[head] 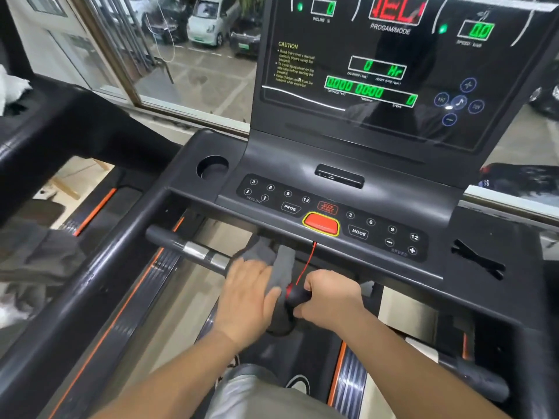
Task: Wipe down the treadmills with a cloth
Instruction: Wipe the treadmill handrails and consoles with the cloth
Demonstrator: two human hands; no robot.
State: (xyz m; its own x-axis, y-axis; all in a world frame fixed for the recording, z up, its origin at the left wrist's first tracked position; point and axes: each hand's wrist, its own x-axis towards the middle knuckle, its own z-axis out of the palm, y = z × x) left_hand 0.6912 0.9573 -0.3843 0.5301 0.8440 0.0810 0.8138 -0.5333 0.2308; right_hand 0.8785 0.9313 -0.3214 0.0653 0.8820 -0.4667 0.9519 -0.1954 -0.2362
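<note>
A black treadmill console (338,164) with a lit green display fills the view ahead. Below it runs a black front handlebar (184,247) with metal pulse sensors. My left hand (246,293) presses a grey cloth (272,255) onto the middle of that bar. My right hand (331,297) is closed around the safety key clip (298,294), a black and red piece on a red cord (307,264) that leads up to the red stop button (321,224).
A cup holder (212,167) sits at the console's left. A second treadmill's arm (60,128) stands to the left, with a white rag (12,86) on it. The belt (302,352) lies below my arms. A window (181,55) shows parked cars.
</note>
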